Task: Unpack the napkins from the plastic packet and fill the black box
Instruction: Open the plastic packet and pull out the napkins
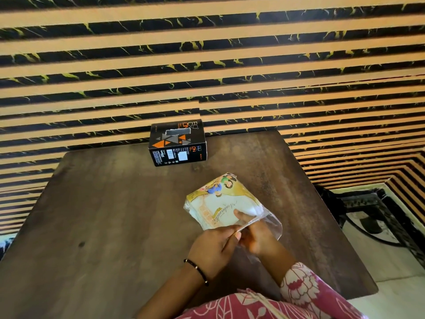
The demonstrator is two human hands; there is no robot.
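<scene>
Plastic packet of napkins sits low over the near-right part of the dark wooden counter, held in both hands; whether its far end rests on the wood, cannot tell. Left hand pinches the loose clear edge of the packet between thumb and fingers. Right hand grips the same open end from the other side, thumb pressed flat on the printed face. Flap of clear film trails off to the right of the hands. Black box stands well apart at the far edge of the counter, against the striped wall, slot on top facing up. Judgement: packet looks light and soft, film thin and slippery, likely to crumple or tear rather than hold shape. Napkin stack inside will flex and fan if squeezed at one corner. Best hold seems the open mouth for the film, then the whole stack across its width.
</scene>
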